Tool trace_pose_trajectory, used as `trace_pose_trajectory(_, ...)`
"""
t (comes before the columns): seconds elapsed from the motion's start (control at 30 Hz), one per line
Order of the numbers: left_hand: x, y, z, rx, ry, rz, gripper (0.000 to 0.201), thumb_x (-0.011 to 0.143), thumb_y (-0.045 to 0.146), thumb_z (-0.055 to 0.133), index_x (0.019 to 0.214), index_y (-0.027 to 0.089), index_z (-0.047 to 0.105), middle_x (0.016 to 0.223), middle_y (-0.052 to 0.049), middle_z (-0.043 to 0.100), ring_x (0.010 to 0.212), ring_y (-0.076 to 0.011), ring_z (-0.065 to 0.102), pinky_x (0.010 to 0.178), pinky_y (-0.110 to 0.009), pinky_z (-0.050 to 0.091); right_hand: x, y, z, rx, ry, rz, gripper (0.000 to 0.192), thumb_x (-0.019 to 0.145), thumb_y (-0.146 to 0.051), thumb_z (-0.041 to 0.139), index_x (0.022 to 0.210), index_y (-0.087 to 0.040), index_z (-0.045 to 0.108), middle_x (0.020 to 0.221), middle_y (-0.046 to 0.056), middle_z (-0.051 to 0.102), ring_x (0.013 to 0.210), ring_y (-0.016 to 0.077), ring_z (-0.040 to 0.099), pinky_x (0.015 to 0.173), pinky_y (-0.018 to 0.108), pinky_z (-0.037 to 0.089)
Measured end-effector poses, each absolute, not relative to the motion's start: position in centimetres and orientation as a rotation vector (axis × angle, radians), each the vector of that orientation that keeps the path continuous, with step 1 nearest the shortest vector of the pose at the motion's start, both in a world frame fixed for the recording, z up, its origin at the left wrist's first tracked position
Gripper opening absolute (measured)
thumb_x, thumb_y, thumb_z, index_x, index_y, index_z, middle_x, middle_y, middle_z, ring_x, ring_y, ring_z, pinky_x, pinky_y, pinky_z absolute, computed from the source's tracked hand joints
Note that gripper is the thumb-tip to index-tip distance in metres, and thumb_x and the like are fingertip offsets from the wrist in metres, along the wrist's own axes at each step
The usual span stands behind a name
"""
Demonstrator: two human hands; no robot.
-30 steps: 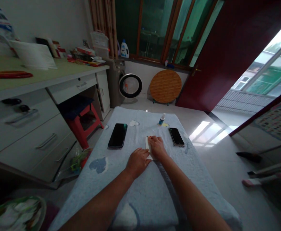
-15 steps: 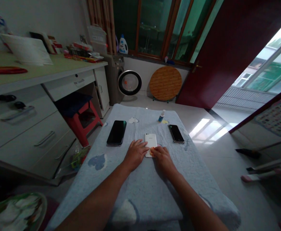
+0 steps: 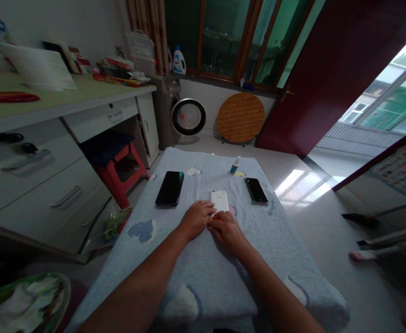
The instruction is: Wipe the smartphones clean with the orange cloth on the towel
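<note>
Both my hands meet at the near edge of the white phone (image 3: pixel 219 200), which lies back-up mid-table on the light blue towel (image 3: pixel 203 259): left hand (image 3: pixel 196 219) lies flat with fingers together on the phone's near left corner, right hand (image 3: pixel 226 228) has fingertips bunched, pinching a small orange bit I can't identify just beside the phone's near end. Further out, a large black phone (image 3: pixel 170 188) lies to the left and a smaller black phone (image 3: pixel 256 190) to the right, both apart from the white one. Beyond them a small spray bottle (image 3: pixel 235 165) stands by a yellow scrap, with a white wad (image 3: pixel 193 171) left of it.
</note>
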State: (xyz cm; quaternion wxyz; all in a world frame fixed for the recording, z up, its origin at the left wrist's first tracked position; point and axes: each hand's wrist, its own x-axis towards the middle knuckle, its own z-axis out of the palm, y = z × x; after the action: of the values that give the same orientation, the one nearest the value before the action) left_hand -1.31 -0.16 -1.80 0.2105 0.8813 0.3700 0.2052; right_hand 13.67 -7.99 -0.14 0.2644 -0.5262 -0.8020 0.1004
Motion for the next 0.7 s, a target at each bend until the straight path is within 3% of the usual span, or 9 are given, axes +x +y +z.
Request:
trace_pose_trajectory(0.13, -1.3, -0.5, -1.8, 2.436, 1.010, 0.617, 0.027, 0.087, 0.018, 0.055, 0.110, 0.023, 0.071, 0.128, -0.005, 0.063, 0.121, -0.0187, 0.055, 0.107, -0.035, 0.040, 13.8, -8.4, -0.1, -1.479, -2.159, 0.259, 0.015, 0.088, -0.013, 0.058, 0.083, -0.019, 0.071, 0.090, 0.005, 0.061, 0.088, 0.0174, 0.051, 0.081, 0.030, 0.042)
trace_pose_trajectory(0.43, -1.3, -0.5, -2.1, 2.423, 0.995, 0.612, 0.027, 0.089, 0.021, 0.057, 0.113, 0.022, 0.069, 0.131, -0.005, 0.061, 0.120, -0.0183, 0.055, 0.105, -0.033, 0.042, 16.5, -9.0, 0.0, -1.730, -2.110, 0.187, 0.014, 0.087, -0.009, 0.056, 0.083, -0.018, 0.066, 0.087, 0.005, 0.060, 0.086, 0.0183, 0.051, 0.078, 0.029, 0.042)
trace_pose_trajectory(0.7, -1.0, -0.7, -1.7, 2.405, 1.035, 0.547, 0.026, 0.091, 0.022, 0.053, 0.112, 0.020, 0.070, 0.132, -0.007, 0.061, 0.122, -0.0181, 0.054, 0.107, -0.032, 0.040, 13.0, -7.5, 0.0, -1.704, -2.238, 0.126, 0.014, 0.089, -0.010, 0.053, 0.085, -0.016, 0.065, 0.087, 0.007, 0.061, 0.084, 0.0180, 0.052, 0.077, 0.029, 0.039)
